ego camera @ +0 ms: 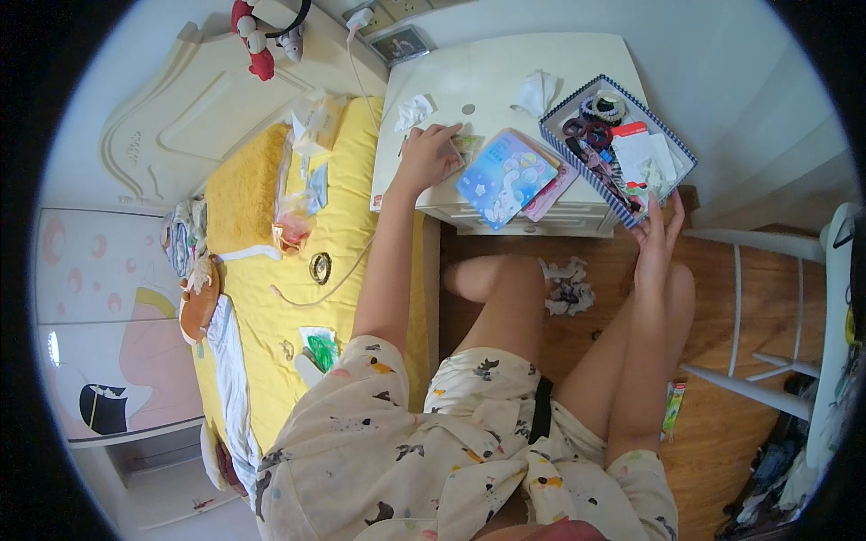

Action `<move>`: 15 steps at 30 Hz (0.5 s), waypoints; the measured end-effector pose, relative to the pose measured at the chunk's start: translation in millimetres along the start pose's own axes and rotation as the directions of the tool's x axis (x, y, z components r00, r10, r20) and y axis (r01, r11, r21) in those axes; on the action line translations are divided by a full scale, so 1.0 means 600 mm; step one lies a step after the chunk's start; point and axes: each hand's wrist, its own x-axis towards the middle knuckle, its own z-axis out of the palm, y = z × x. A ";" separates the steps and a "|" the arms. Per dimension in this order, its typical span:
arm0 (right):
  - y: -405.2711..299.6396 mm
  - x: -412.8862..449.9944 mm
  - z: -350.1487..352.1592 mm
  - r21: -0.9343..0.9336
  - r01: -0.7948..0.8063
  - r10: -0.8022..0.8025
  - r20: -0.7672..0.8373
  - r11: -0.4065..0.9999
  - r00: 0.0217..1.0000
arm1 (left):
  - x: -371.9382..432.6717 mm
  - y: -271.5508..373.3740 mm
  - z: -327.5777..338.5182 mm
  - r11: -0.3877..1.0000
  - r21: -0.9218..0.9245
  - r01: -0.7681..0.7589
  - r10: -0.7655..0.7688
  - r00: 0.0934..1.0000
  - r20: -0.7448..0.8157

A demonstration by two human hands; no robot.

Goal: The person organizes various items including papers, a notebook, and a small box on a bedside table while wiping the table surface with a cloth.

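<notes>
My left hand (429,157) is on the cream nightstand (467,74), its fingers around a small clear item (452,162) that they partly cover. A small green-printed packet (468,143) lies beside the fingertips. My right hand (656,226) holds the near corner of an open box with a blue checked rim (588,166), which rests tilted at the nightstand's right side. Inside are hair ties (604,108), a white card with red edges (630,152) and small accessories. Between the hands lie a blue cartoon-printed booklet (507,177) and a pink one (549,196) partly beneath it.
Crumpled tissues (414,111) and a white cloth or tissue (536,92) lie on the nightstand. Left is a bed with yellow bedding (345,264), a tissue box (318,125) and a cable. More crumpled tissue (570,287) lies on the floor between my legs; a white chair (741,238) stands right.
</notes>
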 end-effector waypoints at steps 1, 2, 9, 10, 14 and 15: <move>0.001 0.001 0.000 0.008 0.004 -0.004 -0.004 1.000 1.000 | 0.005 0.004 -0.005 1.000 0.026 -0.010 0.009 0.999 0.049; 0.001 0.000 0.000 0.008 0.004 -0.004 -0.006 1.000 1.000 | 0.010 0.004 -0.007 1.000 0.026 -0.011 0.010 0.999 0.051; 0.003 -0.001 0.003 0.012 -0.017 0.017 -0.002 1.000 1.000 | 0.027 0.005 -0.041 0.972 0.192 -0.135 0.110 0.985 0.135; 0.004 -0.001 0.002 0.009 -0.023 0.023 -0.009 1.000 1.000 | 0.029 0.006 -0.050 0.967 0.171 -0.189 0.159 0.972 0.176; 0.001 0.005 -0.004 0.005 -0.035 0.035 -0.028 0.999 0.999 | 0.032 0.036 -0.075 0.983 0.179 -0.040 -0.001 0.974 0.226; 0.006 0.008 -0.008 -0.027 -0.026 0.026 -0.005 0.999 1.000 | 0.030 0.049 -0.087 0.990 0.111 -0.082 0.074 0.995 0.074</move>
